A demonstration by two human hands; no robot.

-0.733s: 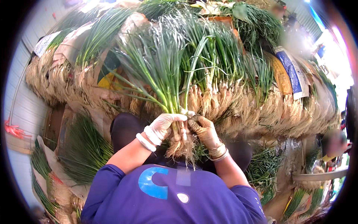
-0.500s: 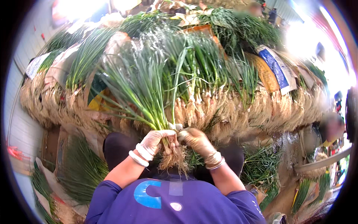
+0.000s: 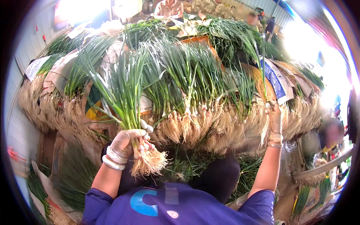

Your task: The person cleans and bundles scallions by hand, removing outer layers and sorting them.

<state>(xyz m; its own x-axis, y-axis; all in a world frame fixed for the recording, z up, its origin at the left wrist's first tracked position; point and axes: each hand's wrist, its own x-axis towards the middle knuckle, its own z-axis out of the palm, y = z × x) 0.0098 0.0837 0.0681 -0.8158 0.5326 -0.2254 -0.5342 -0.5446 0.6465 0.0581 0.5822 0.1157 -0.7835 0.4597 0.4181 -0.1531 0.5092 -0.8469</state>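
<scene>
- Bunch of green onions (image 3: 125,97) sits in the left hand (image 3: 125,144), gripped just above the roots, leaves fanning up and left, root tuft (image 3: 150,163) hanging below the fist over the person's lap.
- Left hand gloved, wrapped tight round the stems; risk: one-handed hold on a thick bunch, outer stalks could slide out and drop.
- Right hand (image 3: 274,118) gloved, raised far to the right at the edge of the big heap of green onions (image 3: 198,86), pinching what looks like a single leaf or stalk; the view is blown out there, so I can't be sure what it grips.
- Risk: pulling from the heap edge could drag neighbouring stalks loose or snap a leaf.
- Heap lies roots-forward on sacks and printed paper sheets (image 3: 275,80), no desk visible; overhanging roots could spill down onto the loose greens on the floor (image 3: 73,176).
- Another person (image 3: 332,133) close at right; a wide arm swing could bump them.
</scene>
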